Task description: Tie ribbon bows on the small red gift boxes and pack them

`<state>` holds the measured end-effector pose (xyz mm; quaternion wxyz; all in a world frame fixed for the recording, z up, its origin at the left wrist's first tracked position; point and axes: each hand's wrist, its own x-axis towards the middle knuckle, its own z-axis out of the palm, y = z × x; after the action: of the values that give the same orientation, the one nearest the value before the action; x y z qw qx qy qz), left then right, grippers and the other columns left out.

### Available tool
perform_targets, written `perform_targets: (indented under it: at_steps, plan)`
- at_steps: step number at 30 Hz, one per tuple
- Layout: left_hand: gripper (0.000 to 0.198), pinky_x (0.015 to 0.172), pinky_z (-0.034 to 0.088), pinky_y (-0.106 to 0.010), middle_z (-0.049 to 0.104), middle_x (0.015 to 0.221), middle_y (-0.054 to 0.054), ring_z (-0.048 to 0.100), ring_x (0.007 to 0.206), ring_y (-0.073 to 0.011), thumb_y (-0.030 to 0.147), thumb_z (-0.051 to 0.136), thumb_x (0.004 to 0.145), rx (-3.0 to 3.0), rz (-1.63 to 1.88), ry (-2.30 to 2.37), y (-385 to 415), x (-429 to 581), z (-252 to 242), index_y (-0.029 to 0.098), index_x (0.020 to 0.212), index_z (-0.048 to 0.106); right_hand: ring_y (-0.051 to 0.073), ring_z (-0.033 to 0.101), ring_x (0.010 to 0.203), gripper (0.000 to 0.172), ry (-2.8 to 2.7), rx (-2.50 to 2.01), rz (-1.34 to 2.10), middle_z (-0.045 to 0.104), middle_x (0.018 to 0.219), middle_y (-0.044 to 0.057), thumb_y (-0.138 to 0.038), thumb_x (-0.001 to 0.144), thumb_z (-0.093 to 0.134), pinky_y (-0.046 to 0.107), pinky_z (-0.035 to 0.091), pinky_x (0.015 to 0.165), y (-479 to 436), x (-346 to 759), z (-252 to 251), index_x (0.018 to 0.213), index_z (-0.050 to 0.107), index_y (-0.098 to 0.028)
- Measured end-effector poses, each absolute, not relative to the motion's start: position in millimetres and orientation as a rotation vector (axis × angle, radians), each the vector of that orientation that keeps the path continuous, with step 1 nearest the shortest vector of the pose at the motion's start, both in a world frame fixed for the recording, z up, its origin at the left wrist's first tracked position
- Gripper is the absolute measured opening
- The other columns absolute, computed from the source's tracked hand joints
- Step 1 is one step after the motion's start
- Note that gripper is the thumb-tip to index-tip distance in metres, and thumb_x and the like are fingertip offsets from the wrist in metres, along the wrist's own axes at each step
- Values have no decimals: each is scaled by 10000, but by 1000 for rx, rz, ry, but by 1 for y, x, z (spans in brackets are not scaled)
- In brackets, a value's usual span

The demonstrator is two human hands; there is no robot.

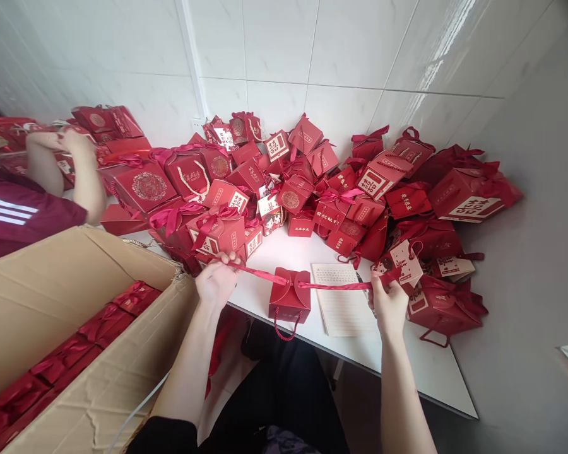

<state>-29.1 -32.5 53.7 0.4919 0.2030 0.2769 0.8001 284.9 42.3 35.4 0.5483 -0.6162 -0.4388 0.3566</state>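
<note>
A small red gift box (289, 296) with a cord handle stands at the near edge of the white table (426, 369). A red ribbon (334, 285) runs through its top and is stretched out to both sides. My left hand (216, 280) pinches the ribbon's left end, fingers closed. My right hand (388, 301) grips the right end, also closed. Both hands sit level with the box top, one on each side.
A big heap of red gift boxes (307, 183) covers the table up to the tiled wall. A lined notebook page (341, 302) lies beside the box. An open cardboard carton (76, 328) with red boxes stands at left. Another person's arm (82, 176) reaches into the heap.
</note>
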Motion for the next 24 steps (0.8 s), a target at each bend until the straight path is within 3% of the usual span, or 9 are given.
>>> perform_targets:
  at_steps: [3,6,10,13,17,24]
  plan:
    - [104,629,432,-267,484,711,-27,479,673,-138,218,578,575,541,2002,660,-33,-32,69,163,564,490,55,351,334,428,-1041,-1318,949,454,461,-63,-506,686,646,190,273,311,43,278,37,878,661,-125]
    - [121,641,438,-284,486,701,-31,492,683,-150,232,580,607,588,2021,658,-29,-28,86,166,557,492,37,360,365,414,-1070,-1211,926,590,642,1,-521,733,599,195,283,336,41,273,45,869,683,-139]
    - [105,619,439,-270,504,662,-30,505,629,-135,193,593,670,713,1956,659,-15,-13,106,153,582,552,91,504,524,371,-1187,-1071,848,676,887,85,-501,748,591,231,408,472,43,262,67,810,678,-146]
    - [90,605,444,-268,541,655,-44,528,609,-140,185,618,695,857,1863,693,-2,0,114,127,626,609,130,547,617,278,-1209,-907,886,659,745,35,-445,676,681,241,424,533,49,248,89,741,642,-178]
    - [121,595,450,-261,587,674,-55,562,625,-153,221,672,675,977,1694,752,11,12,119,103,700,663,74,451,482,300,-1137,-644,1082,520,552,-63,-399,574,766,210,390,498,56,224,120,675,563,-203]
    - [152,565,432,-246,584,634,-30,546,573,-128,268,676,686,1050,1612,809,15,24,130,118,706,668,71,408,464,363,-1347,-567,1161,456,492,-68,-440,577,758,207,365,474,57,185,154,569,493,-191]
